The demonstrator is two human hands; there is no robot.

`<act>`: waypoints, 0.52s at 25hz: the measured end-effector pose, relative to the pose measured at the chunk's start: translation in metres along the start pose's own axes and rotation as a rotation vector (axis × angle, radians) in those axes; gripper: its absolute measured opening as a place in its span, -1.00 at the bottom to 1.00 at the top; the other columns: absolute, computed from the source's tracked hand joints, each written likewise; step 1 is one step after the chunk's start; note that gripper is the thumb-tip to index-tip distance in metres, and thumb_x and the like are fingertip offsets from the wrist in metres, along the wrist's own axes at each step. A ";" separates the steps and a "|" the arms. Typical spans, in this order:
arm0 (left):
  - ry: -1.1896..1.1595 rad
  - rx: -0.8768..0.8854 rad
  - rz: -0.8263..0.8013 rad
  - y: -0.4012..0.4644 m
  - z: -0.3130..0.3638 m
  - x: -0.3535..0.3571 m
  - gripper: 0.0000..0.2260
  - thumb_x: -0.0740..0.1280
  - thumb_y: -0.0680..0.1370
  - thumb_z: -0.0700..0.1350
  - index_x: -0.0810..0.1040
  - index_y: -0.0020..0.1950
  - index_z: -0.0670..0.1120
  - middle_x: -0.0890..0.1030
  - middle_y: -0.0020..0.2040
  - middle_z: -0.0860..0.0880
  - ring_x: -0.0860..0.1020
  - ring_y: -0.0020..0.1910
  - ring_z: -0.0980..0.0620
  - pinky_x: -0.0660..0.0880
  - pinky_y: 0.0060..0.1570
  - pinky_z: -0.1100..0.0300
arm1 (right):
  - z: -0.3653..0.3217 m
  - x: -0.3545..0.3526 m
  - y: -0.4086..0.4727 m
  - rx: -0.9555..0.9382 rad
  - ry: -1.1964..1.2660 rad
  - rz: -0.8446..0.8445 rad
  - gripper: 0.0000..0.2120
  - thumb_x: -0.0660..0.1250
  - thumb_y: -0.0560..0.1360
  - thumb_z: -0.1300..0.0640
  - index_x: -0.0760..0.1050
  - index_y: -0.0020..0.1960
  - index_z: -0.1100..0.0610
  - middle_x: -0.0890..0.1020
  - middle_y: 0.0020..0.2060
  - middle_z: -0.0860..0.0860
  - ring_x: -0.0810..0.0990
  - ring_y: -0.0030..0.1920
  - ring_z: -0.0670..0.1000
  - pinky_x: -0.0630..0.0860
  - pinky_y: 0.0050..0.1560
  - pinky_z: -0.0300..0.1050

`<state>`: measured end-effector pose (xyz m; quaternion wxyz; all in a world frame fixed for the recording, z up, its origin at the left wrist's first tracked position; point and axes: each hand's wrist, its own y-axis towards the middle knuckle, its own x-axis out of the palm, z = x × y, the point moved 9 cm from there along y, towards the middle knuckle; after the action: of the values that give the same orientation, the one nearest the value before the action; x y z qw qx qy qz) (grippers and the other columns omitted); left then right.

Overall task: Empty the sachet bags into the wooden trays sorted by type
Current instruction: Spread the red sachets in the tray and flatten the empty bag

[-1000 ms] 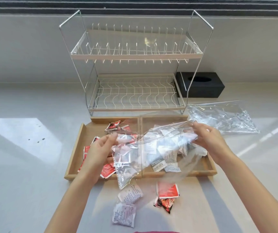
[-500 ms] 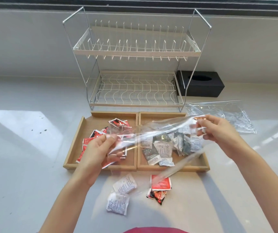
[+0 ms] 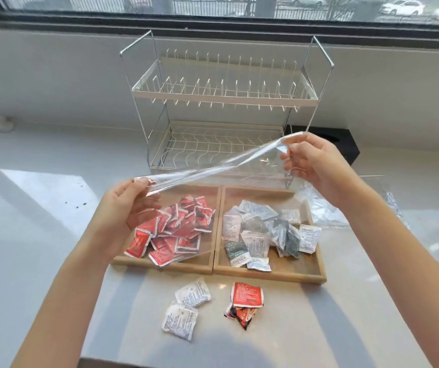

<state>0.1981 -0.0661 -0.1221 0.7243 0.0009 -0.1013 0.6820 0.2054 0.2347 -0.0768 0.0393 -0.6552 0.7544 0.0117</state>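
My left hand (image 3: 126, 208) pinches one end of a clear, crinkly plastic bag (image 3: 207, 168) between thumb and curled fingers; my right hand (image 3: 312, 162) pinches the other end higher up, thumb against fingertips, the remaining fingers loosely bent. The film is stretched taut between them in a glossy twisted band, and a slack sheet of it hangs down over the left tray — I see no sachets inside it.

Below the bag two shallow light-wood trays sit side by side, touching. The left wooden tray (image 3: 186, 267) holds a heap of small red foil sachets (image 3: 178, 229) with white edges. The right wooden tray (image 3: 303, 278) holds white and grey-green paper sachets (image 3: 263, 232) covered in fine print too small to read.

On the pale stone counter (image 3: 40, 248) in front of the trays lie two loose white sachets (image 3: 186, 306) and, beside them, two loose red sachets (image 3: 246, 302), one crumpled — their lettering is also illegible.

Behind the trays stands a two-tier white wire dish rack (image 3: 223, 96). A second crumpled clear bag (image 3: 327, 211) lies on the counter just right of the right tray, and a black box (image 3: 345, 144) sits behind my right hand.
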 end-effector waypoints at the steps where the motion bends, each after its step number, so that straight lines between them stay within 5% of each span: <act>1: -0.020 -0.013 -0.001 -0.001 -0.006 -0.003 -0.82 0.15 0.56 -0.15 0.50 -0.17 -0.10 0.59 -0.48 0.08 0.56 -0.50 0.19 0.52 -0.47 0.37 | -0.005 0.007 0.003 0.001 0.037 -0.043 -0.75 0.12 0.50 0.29 0.50 -0.19 0.03 0.60 -0.48 -0.13 0.54 -0.42 -0.14 0.42 -0.28 -0.27; 7: -0.120 -0.133 0.011 0.005 -0.055 -0.022 -0.71 0.07 0.56 -0.15 0.52 -0.24 -0.15 0.66 -0.37 0.00 0.61 -0.33 0.07 0.56 -0.33 0.32 | -0.069 0.049 0.017 -0.099 0.196 -0.228 -0.77 0.09 0.51 0.31 0.44 -0.19 0.08 0.53 -0.40 -0.08 0.52 -0.42 -0.15 0.43 -0.31 -0.31; 10: 0.125 -0.139 -0.036 0.012 -0.090 -0.013 -0.83 0.22 0.51 -0.30 0.50 -0.01 -0.07 0.61 -0.04 0.00 0.63 -0.21 0.16 0.55 -0.30 0.37 | -0.097 0.067 0.022 -0.156 0.161 -0.261 -0.77 0.09 0.53 0.31 0.42 -0.18 0.08 0.51 -0.38 -0.07 0.54 -0.42 -0.15 0.42 -0.30 -0.30; 13: 0.345 -0.093 -0.262 0.014 -0.108 0.027 -0.58 0.38 0.44 -0.14 0.35 0.21 0.15 0.42 0.19 0.21 0.53 0.05 0.30 0.50 -0.04 0.36 | -0.118 0.084 0.026 -0.183 0.123 -0.301 -0.77 0.09 0.52 0.32 0.42 -0.19 0.07 0.54 -0.39 -0.09 0.55 -0.42 -0.15 0.44 -0.29 -0.30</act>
<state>0.2014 -0.0233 -0.2258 0.8126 -0.1358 -0.0061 0.5668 0.1634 0.1476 0.0341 -0.0654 -0.7610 0.6446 0.0342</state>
